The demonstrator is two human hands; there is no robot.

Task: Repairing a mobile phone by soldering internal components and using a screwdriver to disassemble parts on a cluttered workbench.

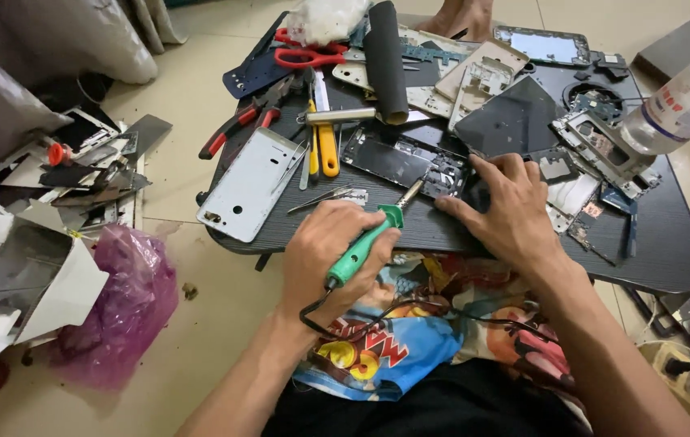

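**Fixing a Phone on a Crowded Table**

A low black table [668,243] stood over the person's lap, and it was full of phone pieces. On the floor to the left lay a purple plastic bag [122,303] beside torn white boxes [13,283]. A silver back cover [248,184] lay on the table's left side, and a dark rolled sheet [385,61] stood up behind the work. A clear bottle [681,105] lay at the right. Red scissors [306,55], red pliers [235,125] and a yellow screwdriver [327,150] crowded the far side.

The opened phone [401,162] lay in the middle of the table. The right hand [511,212] pressed flat on its near right end, fingers spread wide. The left hand [330,247] was wrapped tight around a green soldering iron [361,249], with the metal tip pointed at the phone's near edge. Small tweezers [324,197] lay just beside the left hand.
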